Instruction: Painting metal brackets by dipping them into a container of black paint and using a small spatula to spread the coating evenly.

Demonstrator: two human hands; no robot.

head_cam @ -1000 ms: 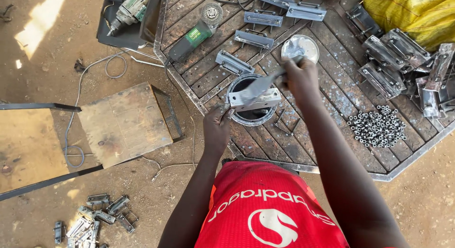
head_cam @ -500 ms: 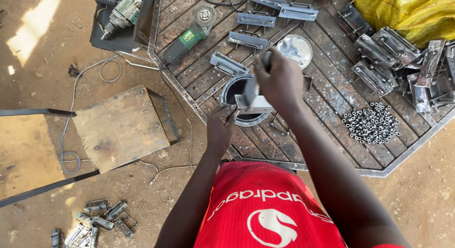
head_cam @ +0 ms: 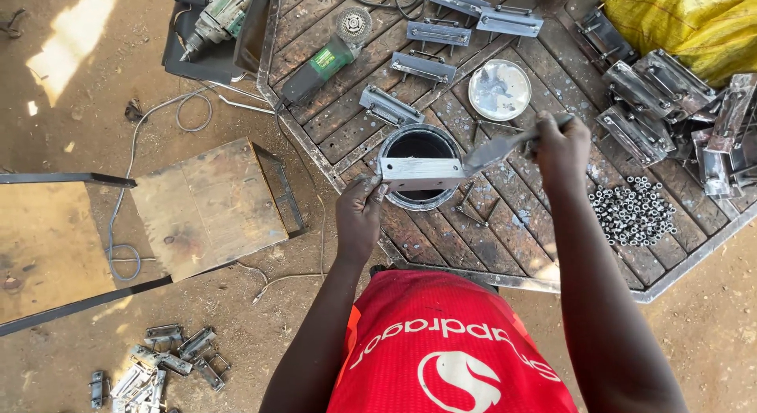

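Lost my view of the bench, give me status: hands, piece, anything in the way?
Left hand grips metal bracket over open can. Right hand holds flat blade against it. Nothing between.

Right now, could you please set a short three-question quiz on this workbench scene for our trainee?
1. True or false: the left hand holds the metal bar over the open can.
2. What does the right hand hold? A) green grinder B) flat blade C) drill
3. Name what lies heaped on the table to the right of the right forearm.

Key
1. True.
2. B: the blade, its tip at the bar. The grinder and drill lie untouched.
3. Small metal nuts.
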